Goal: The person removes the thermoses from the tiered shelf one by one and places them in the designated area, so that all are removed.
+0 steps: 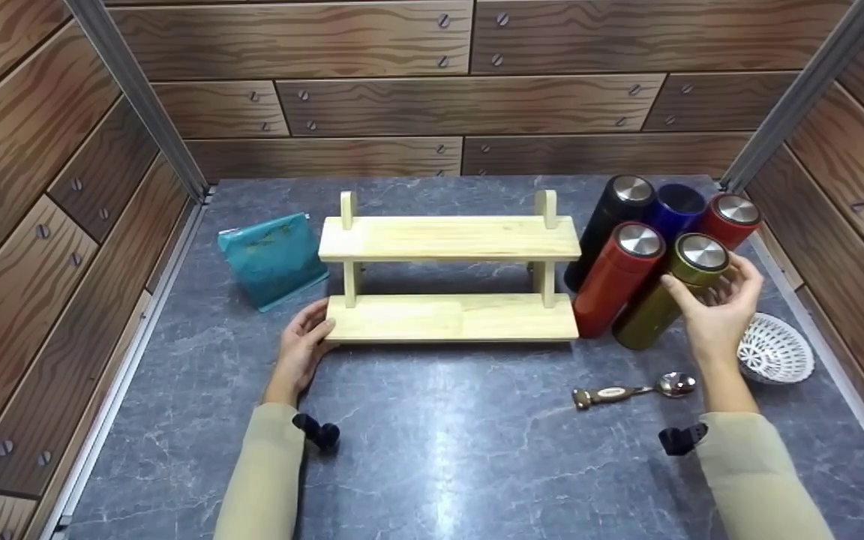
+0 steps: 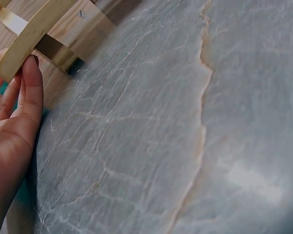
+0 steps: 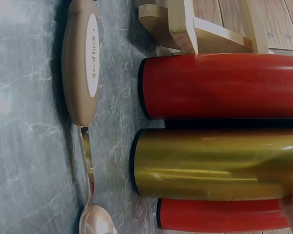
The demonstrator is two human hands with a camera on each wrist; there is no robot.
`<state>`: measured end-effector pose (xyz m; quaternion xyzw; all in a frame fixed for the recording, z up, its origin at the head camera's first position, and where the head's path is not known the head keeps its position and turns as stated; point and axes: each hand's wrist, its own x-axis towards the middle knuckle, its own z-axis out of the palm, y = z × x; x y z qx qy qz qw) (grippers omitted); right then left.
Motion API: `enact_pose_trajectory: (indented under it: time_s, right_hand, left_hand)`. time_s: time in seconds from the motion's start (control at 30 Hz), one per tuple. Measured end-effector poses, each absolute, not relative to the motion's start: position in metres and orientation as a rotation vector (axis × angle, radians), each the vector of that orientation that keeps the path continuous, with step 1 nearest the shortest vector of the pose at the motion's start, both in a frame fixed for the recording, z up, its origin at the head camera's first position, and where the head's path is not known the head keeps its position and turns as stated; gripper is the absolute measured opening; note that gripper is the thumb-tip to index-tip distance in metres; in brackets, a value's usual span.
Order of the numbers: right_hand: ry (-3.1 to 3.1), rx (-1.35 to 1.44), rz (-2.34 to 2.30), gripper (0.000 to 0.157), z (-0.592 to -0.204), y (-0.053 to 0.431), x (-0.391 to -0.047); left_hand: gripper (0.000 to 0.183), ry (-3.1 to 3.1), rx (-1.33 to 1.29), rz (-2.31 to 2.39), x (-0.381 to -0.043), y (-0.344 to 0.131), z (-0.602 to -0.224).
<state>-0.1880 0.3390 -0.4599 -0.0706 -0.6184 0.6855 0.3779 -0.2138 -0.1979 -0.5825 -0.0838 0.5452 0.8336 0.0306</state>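
A two-tier wooden shelf [image 1: 451, 319] stands in the middle of the table in the head view. My left hand [image 1: 303, 349] pinches the left end of its lower board; the left wrist view shows the thumb against the board's end [image 2: 31, 41]. On the right, my right hand [image 1: 724, 319] grips an olive-gold thermos [image 1: 646, 319] near its silver-topped lid, thumb on the near side. This thermos stands upright, beside a red thermos [image 1: 612, 281]. Behind them are a black thermos [image 1: 598, 232], a blue one [image 1: 678, 210] and another red one [image 1: 732, 217].
A teal pouch [image 1: 274, 259] stands left of the shelf. A spoon with a brown handle [image 1: 612, 394] lies in front of the thermoses. The white woven basket [image 1: 777, 349] sits right of my right wrist. Wood-patterned walls [image 1: 372, 105] enclose the table.
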Motion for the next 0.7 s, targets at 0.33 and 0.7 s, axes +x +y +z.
enact_pose_trajectory:
  time_s: [0.33, 0.7]
  right_hand:
    - [-1.644, -0.161, 1.764, 0.072, -0.463, 0.341, -0.181]
    - [-1.581, 0.024, 1.651, 0.056, -0.459, 0.344, -0.174]
  left_hand:
    - [0.051, 1.69, -0.372, 2.518, -0.215, -0.201, -0.579]
    - [0.047, 1.903, -0.419, 2.376, -0.213, -0.208, -0.567]
